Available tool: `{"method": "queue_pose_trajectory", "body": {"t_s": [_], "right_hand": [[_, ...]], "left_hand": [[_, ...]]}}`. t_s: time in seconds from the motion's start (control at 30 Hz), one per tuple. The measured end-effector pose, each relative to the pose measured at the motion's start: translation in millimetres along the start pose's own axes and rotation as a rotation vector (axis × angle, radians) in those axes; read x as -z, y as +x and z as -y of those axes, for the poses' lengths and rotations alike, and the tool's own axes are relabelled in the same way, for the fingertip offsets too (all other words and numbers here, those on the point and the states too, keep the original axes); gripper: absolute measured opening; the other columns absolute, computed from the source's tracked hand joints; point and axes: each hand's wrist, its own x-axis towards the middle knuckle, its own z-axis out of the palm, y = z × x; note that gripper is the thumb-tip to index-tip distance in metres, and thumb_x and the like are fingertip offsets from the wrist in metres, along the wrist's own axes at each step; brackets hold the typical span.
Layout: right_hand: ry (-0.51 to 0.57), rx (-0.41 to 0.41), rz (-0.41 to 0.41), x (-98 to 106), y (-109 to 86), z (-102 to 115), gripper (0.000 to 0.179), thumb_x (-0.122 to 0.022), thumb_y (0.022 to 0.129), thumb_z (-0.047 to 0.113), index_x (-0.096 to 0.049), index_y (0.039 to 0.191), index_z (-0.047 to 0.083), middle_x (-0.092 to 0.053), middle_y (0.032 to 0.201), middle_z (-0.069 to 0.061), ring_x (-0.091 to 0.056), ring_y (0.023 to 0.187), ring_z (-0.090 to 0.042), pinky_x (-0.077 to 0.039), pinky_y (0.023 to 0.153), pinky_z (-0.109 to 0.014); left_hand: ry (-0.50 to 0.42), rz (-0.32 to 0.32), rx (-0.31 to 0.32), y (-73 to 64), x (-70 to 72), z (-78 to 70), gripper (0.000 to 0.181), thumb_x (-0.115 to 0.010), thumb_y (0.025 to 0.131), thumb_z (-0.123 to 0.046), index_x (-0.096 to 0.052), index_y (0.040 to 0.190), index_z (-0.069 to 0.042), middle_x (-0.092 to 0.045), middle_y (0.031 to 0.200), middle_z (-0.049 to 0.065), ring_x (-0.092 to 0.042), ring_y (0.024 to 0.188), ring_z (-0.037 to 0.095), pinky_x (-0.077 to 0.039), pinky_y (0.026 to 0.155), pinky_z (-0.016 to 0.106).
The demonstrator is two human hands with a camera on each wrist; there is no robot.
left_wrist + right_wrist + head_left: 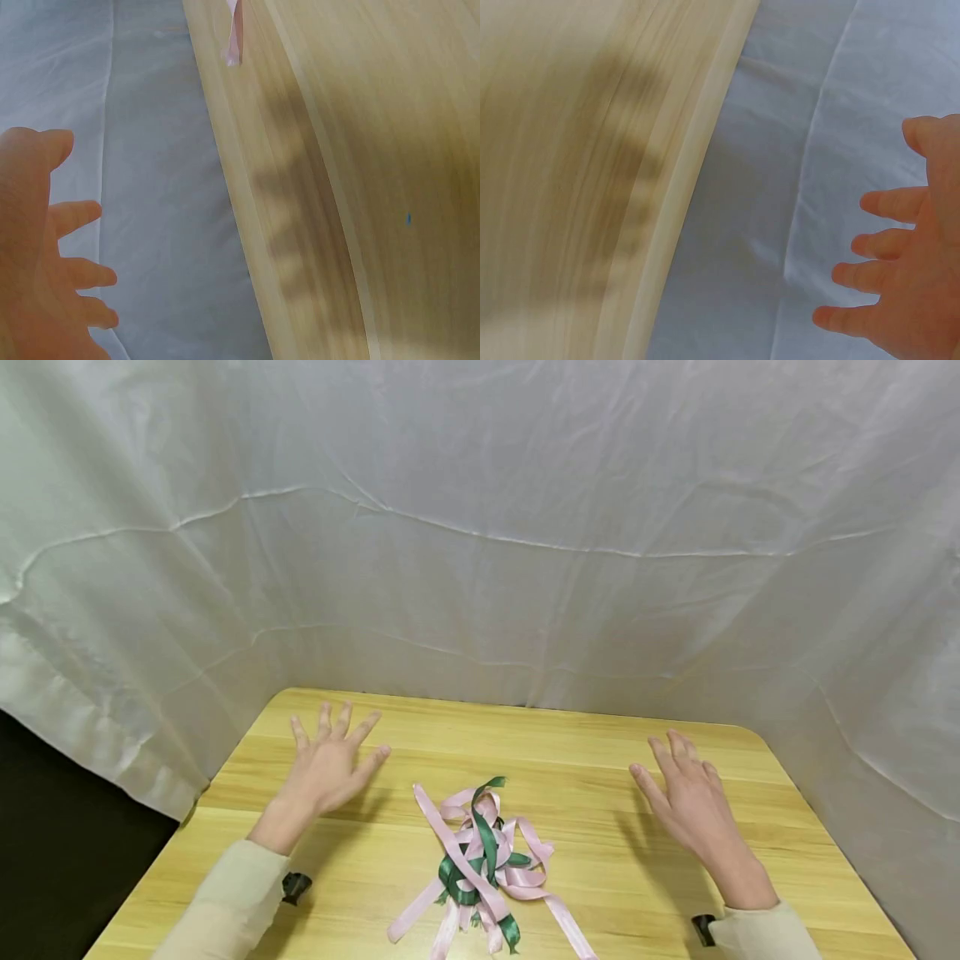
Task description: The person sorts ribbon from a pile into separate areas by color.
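A loose tangle of satin ribbons lies at the near middle of the wooden table, made of pink ribbon (450,837) and dark green ribbon (484,831). To its left my left hand (326,772) hovers over the table with fingers spread, holding nothing. On the other side my right hand (692,802) is likewise held above the wood, its fingers extended and nothing in it. Both hands are apart from the ribbons. In the left wrist view one pink ribbon end (234,37) shows at the top, and the left thumb and fingers stretch out at the left edge.
The light wooden table (570,743) has rounded far corners. Wrinkled white cloth (525,527) hangs behind it and along both sides. Dark space (67,835) lies beyond the table's left edge. A small black piece sits at each sleeve cuff. A tiny blue mark (409,218) is on the tabletop.
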Motion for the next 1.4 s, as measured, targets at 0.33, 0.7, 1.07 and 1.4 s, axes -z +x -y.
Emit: {"method": "queue_pose_trajectory", "body": {"t_s": [0.33,0.7,1.07,1.4], "right_hand": [[0.027,0.062,-0.019,1.8,3.3,13.2,0.069,-0.049,0.111,0.045,-0.040,0.158,-0.004,-0.025,0.165,-0.038,-0.024,0.152,-0.059,-0.023,0.115,-0.077],[0.043,0.256,-0.089,-19.3,15.2,62.1,0.053,-0.063,0.106,0.034,-0.056,0.148,0.002,-0.051,0.155,-0.029,-0.055,0.136,-0.052,-0.042,0.110,-0.070],[0.074,0.468,-0.060,-60.9,22.5,122.3,0.040,-0.071,0.101,0.032,-0.072,0.130,0.005,-0.075,0.127,-0.015,-0.073,0.116,-0.034,-0.057,0.101,-0.051],[0.121,0.608,0.000,-85.5,25.7,150.4,0.017,-0.076,0.098,0.025,-0.078,0.104,0.010,-0.077,0.090,-0.001,-0.066,0.076,-0.011,-0.058,0.079,-0.038]], "left_hand": [[-0.030,-0.013,-0.079,-0.1,2.4,-15.5,0.063,-0.055,0.106,-0.049,-0.047,0.159,-0.015,-0.048,0.157,0.030,-0.036,0.149,0.058,-0.003,0.110,0.090],[-0.119,-0.041,-0.242,1.2,1.7,-53.8,0.036,-0.069,0.103,-0.029,-0.072,0.129,-0.005,-0.081,0.102,0.013,-0.077,0.105,0.033,-0.034,0.114,0.075],[-0.261,0.095,-0.364,3.0,-23.1,-77.4,0.028,-0.071,0.100,-0.017,-0.074,0.121,0.000,-0.078,0.116,0.017,-0.078,0.099,0.031,-0.062,0.088,0.044],[-0.244,0.110,-0.499,-0.5,-52.4,-92.0,0.024,-0.074,0.096,-0.014,-0.078,0.118,-0.004,-0.081,0.107,0.009,-0.077,0.096,0.024,-0.061,0.090,0.039]]}}
